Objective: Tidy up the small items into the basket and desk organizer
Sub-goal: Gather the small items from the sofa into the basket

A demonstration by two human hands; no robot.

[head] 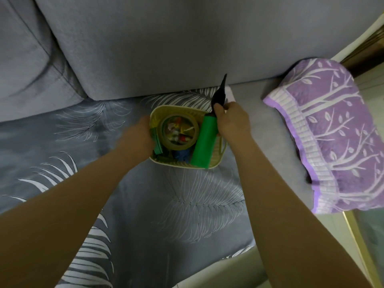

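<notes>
At the centre of the frame, your left hand (139, 135) grips the pale yellow woven plastic basket (219, 151) by its rim, probably to steady it, while your right hand (229, 119) pinches a black pointed object (219, 92) above its far corner, seemingly ready to drop in.

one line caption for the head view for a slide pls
Left hand steadies a basket of small items on a sofa while the right hand holds a black pointed object at its far rim.
</notes>
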